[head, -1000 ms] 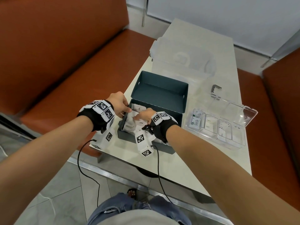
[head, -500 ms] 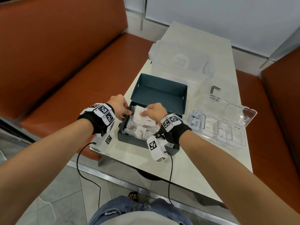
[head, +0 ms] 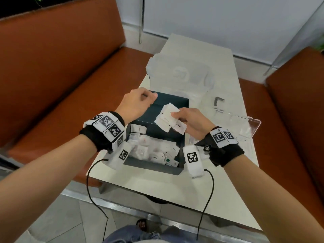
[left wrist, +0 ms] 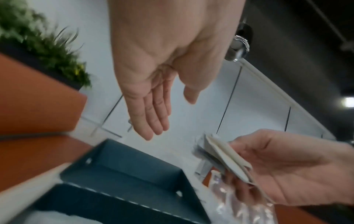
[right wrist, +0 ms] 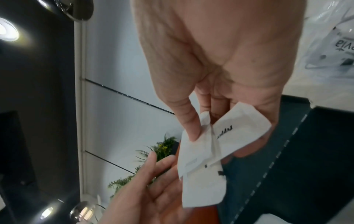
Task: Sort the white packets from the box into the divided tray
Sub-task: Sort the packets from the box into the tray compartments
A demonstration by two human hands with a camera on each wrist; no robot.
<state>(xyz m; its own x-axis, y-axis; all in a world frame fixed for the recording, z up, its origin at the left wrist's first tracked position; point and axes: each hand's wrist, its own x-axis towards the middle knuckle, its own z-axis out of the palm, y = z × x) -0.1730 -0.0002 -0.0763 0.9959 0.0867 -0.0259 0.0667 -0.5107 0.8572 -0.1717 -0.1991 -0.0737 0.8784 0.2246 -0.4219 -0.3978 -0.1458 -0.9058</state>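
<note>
The dark teal box [head: 154, 166] stands open at the table's near edge, with many white packets [head: 150, 149] lying loose inside. My right hand [head: 177, 114] is raised above the box's right side and pinches a small fan of white packets [head: 167, 118] between thumb and fingers; the right wrist view shows the thumb pressed onto these held packets [right wrist: 203, 159]. My left hand [head: 150, 99] hovers empty above the box lid [head: 175, 102], its fingers [left wrist: 153, 121] straight. The clear divided tray [head: 250, 127] lies to the right, mostly hidden behind my right wrist.
A clear plastic bin [head: 180, 74] stands behind the box. A small dark bracket [head: 219, 99] lies near the tray. Orange benches [head: 70, 85] flank the narrow white table [head: 219, 190]. Wrist cables hang over the table's near edge.
Both hands rose out of the box. My right hand lifted a bunch of packets up and to the right. My left hand left the box's edge and opened.
</note>
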